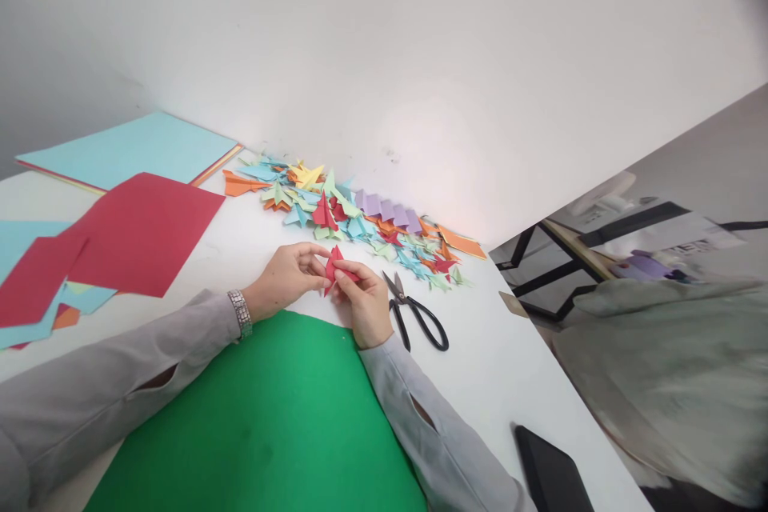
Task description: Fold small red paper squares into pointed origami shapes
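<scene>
A small folded piece of red paper (334,262), with pointed corners, is held up between both hands above the table. My left hand (292,275) pinches its left side with thumb and fingers; a silver-coloured watch or bracelet is on that wrist. My right hand (366,300) grips the right side, thumb on the near face. Fingers cover part of the folds. Just beyond lies a long pile of folded paper pieces (354,226) in many colours. Right of my right hand, black-handled scissors (414,308) rest on the table with their blades slightly apart.
A green mat or sheet (264,424) lies under my forearms. Red paper sheets (150,232) and a stack topped with light blue paper (132,146) are at the left. A black phone-like device (552,468) lies near the right edge. A white wall (384,56) rises behind the table.
</scene>
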`<state>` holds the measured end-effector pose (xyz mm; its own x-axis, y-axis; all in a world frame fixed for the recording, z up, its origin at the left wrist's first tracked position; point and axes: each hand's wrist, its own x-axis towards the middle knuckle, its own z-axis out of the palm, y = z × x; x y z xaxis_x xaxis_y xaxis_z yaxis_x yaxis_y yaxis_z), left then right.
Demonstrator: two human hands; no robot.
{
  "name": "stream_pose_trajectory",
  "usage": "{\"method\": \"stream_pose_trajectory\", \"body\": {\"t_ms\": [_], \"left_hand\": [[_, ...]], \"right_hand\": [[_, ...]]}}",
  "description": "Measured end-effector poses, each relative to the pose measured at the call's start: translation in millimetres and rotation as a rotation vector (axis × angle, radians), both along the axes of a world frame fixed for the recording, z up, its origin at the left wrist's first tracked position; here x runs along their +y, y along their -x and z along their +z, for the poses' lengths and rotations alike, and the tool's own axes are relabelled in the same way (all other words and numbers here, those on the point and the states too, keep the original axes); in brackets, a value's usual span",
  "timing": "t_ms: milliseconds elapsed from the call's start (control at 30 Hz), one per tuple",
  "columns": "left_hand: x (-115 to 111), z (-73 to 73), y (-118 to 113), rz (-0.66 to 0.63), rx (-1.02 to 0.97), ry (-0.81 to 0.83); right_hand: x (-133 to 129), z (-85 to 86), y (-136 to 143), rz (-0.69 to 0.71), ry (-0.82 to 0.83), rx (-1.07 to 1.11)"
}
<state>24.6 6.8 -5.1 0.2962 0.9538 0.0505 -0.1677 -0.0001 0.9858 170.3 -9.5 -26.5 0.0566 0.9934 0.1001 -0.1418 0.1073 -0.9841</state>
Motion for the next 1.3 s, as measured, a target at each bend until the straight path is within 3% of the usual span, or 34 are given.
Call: {"method": "stream_pose_trajectory", "body": {"t_ms": [333, 1300], "left_hand": [[-2, 5.0, 0, 0.008, -0.015, 0.039], [0, 4.5, 0, -0.001, -0.031, 0.071]], "right_hand": [[3, 10.2, -2, -0.039, 0.11, 0.218], [2, 2.7, -1, -0.008, 0.075, 0.111]]}}
